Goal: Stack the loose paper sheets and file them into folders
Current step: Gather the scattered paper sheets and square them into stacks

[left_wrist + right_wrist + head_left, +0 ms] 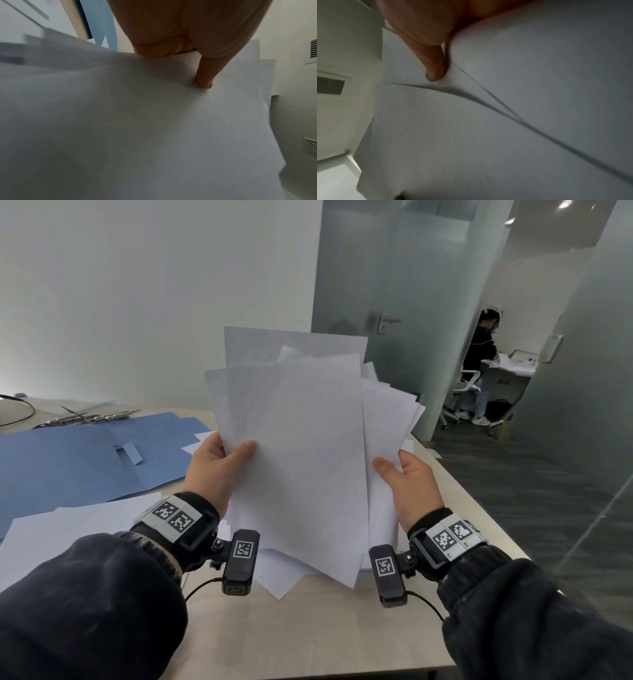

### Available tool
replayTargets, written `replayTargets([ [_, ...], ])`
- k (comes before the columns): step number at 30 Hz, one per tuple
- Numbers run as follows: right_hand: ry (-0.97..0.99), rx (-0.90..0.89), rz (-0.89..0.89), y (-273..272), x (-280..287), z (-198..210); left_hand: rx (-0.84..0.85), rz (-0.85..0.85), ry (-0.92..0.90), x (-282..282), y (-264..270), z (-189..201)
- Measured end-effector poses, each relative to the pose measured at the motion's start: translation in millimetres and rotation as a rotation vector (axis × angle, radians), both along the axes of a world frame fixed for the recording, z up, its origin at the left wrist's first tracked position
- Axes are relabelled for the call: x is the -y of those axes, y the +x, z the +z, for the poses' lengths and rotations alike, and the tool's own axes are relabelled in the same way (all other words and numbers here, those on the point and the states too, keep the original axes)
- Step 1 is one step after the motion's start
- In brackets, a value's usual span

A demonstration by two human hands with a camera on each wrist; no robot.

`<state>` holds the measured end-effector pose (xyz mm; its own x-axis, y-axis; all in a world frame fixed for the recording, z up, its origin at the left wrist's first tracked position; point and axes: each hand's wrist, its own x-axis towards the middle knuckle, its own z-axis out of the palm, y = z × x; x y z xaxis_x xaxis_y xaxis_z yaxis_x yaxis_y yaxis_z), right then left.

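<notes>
A loose, uneven bundle of white paper sheets is held upright above the table, its edges fanned and out of line. My left hand grips the bundle's left edge, thumb on the front sheet. My right hand grips the right edge the same way. In the left wrist view the left thumb presses on the paper sheets. The right wrist view shows the right thumb on overlapping paper sheets. Open blue folders lie flat on the table to the left.
More white sheets lie on the beige table under my left arm and below the bundle. Metal binder clips and a black cable sit at the far left. A person stands beyond the glass door on the right.
</notes>
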<state>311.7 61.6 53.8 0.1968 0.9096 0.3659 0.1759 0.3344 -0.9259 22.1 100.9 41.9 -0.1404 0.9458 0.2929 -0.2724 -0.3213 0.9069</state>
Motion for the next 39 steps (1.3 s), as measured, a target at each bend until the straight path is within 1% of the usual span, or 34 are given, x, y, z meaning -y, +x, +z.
replayTargets([
  [3, 0.007, -0.173, 0.009, -3, -1, 1, -0.001, -0.051, -0.024, 3, -2, -4],
  [5, -0.003, -0.23, 0.027, -6, -1, -2, -0.036, -0.087, -0.034, 6, -1, -6],
  [7, -0.008, -0.214, 0.036, -11, 0, -4, -0.059, -0.11, -0.061, 6, -1, -9],
  [10, -0.019, -0.144, 0.021, -17, 4, -3, -0.088, -0.126, -0.094, 6, -1, -10],
  [13, -0.026, 0.028, -0.025, -19, 4, -5, -0.073, -0.127, -0.106, 10, -2, -10],
  [14, -0.044, 0.033, -0.02, -19, 3, -7, -0.064, -0.128, -0.106, 12, -2, -10],
  [18, -0.116, -0.198, 0.125, -19, -3, -15, -0.063, -0.128, -0.093, 17, -3, -12],
  [20, -0.114, -0.162, 0.14, -26, -3, -19, -0.099, -0.126, -0.078, 20, 0, -12],
  [22, -0.094, -0.121, 0.099, -34, -3, -21, -0.159, -0.12, -0.067, 23, 4, -12],
  [26, -0.02, -0.18, 0.107, -40, -3, -12, -0.173, -0.111, -0.028, 28, 11, -4],
  [29, -0.012, -0.148, 0.105, -37, -1, -5, -0.234, -0.044, 0.013, 27, 9, 0],
  [32, 0.011, -0.105, 0.089, -39, -2, 2, -0.249, -0.04, 0.032, 28, 13, 7],
  [36, 0.012, -0.103, 0.071, -39, -2, 5, -0.264, -0.037, 0.069, 28, 15, 14],
  [39, -0.023, -0.075, 0.064, -33, 4, -4, -0.297, -0.05, 0.039, 33, 13, 6],
])
